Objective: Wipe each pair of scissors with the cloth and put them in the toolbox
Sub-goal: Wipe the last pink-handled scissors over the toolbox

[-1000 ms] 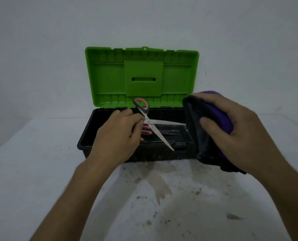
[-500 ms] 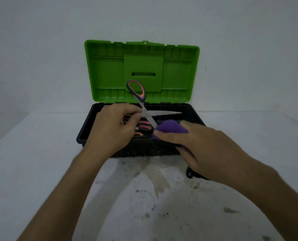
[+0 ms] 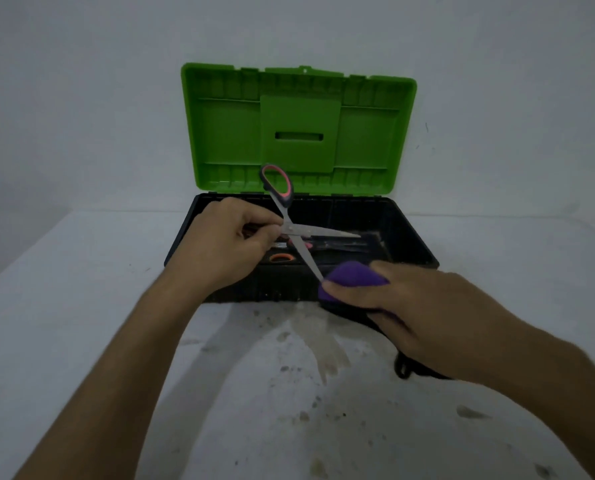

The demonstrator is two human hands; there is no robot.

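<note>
My left hand holds a pair of scissors with pink and dark handles over the black toolbox. The blades are spread apart, one pointing right, one down toward me. My right hand pinches a purple and black cloth around the tip of the lower blade. The toolbox stands with its green lid upright against the wall. Other scissors with orange and pink handles lie inside the box, partly hidden by my left hand.
The toolbox sits on a white, stained table that reaches toward me. A plain white wall stands right behind the lid. A dark loop of the cloth hangs below my right hand.
My right hand brought the cloth from the right onto the lower blade, then slid it down to the tip. The scissors have lifted a little and their blades spread wider.
</note>
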